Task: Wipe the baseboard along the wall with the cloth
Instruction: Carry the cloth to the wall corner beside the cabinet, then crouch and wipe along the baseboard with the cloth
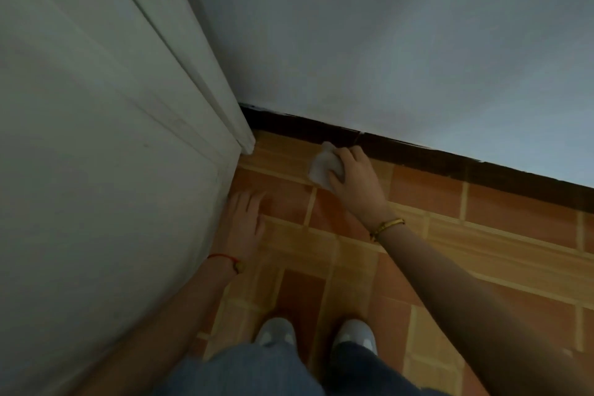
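Right hand (355,180) grips a crumpled white cloth (323,167) and holds it against the dark baseboard (418,154) where the pale wall (385,42) meets the floor, a short way along from the corner by the white door (96,138); gold bracelet (387,226) on that wrist. Left hand (246,222) is empty, fingers spread, flat on the orange-and-tan tiled floor (482,251) right next to the door's lower edge, red string bracelet (225,259) on its wrist. Bottom of frame: jeans (257,370) and two light-coloured shoes (278,331), toes pointing at the baseboard, well back from both hands.
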The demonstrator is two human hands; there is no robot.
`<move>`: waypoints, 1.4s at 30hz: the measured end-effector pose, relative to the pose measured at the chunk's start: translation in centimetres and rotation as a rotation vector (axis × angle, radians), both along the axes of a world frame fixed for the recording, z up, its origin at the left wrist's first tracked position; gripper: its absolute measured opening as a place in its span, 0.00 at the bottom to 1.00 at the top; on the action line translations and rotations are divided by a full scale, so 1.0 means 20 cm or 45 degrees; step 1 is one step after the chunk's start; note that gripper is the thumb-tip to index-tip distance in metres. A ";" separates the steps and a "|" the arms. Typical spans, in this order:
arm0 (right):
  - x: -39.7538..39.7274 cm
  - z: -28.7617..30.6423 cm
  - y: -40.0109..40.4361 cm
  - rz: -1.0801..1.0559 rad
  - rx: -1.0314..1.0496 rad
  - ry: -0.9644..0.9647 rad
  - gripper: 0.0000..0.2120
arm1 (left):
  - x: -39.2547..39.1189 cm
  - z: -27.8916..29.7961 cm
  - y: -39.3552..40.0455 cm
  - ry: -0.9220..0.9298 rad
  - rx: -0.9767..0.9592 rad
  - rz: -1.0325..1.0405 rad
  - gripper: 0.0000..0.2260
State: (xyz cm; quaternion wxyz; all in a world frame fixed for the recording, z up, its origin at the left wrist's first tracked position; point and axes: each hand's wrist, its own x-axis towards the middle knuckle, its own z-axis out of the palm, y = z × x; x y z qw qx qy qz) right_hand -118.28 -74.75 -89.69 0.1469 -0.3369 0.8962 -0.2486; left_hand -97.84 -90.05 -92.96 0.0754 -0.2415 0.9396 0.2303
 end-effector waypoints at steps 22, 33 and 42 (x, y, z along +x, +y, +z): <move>0.06 -0.59 -0.50 0.379 -0.127 0.389 0.17 | 0.06 -0.52 0.07 0.279 -0.164 0.150 0.24; 0.10 -0.60 -0.37 0.050 -0.164 0.460 0.15 | 0.06 -0.53 0.08 0.305 -0.191 0.169 0.25; 0.09 -0.59 -0.56 0.333 -0.061 0.579 0.14 | 0.07 -0.54 0.07 0.322 -0.223 0.159 0.25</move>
